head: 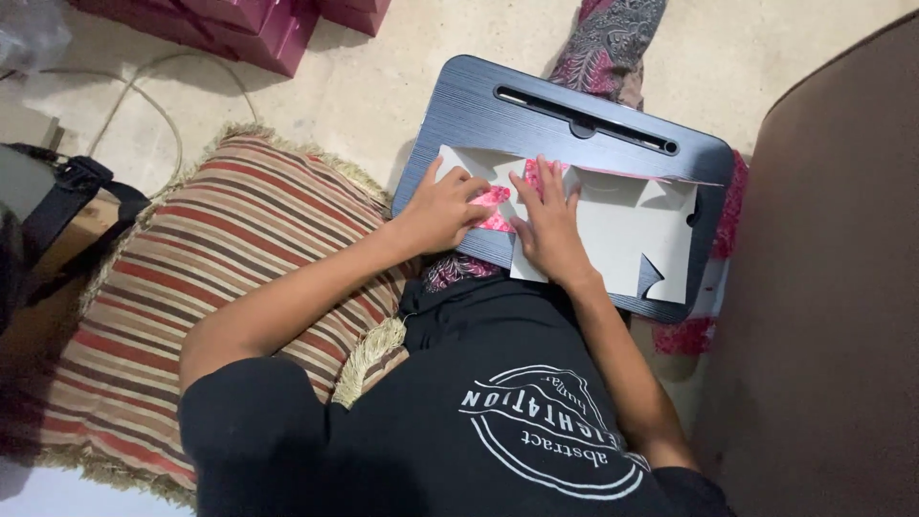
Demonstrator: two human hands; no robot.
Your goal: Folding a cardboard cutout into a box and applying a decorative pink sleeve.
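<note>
A dark blue lap desk (pixel 479 96) lies across my lap. On it rests a white paper sheet (pixel 622 230) with pieces cut out of its edges. A small pink patterned paper (pixel 495 197) sits on the sheet's left part. My left hand (pixel 438 209) presses its curled fingers onto the pink paper from the left. My right hand (pixel 551 228) lies flat on it from the right, fingers spread, and covers much of it. The two hands almost touch over the pink paper.
A striped red and tan cushion (pixel 201 278) with a fringe lies under my left arm. A brown sofa (pixel 833 268) rises on the right. Maroon boxes (pixel 249 24) stand at the top left, a black bag (pixel 57 211) and a pale cable (pixel 144 86) at the far left.
</note>
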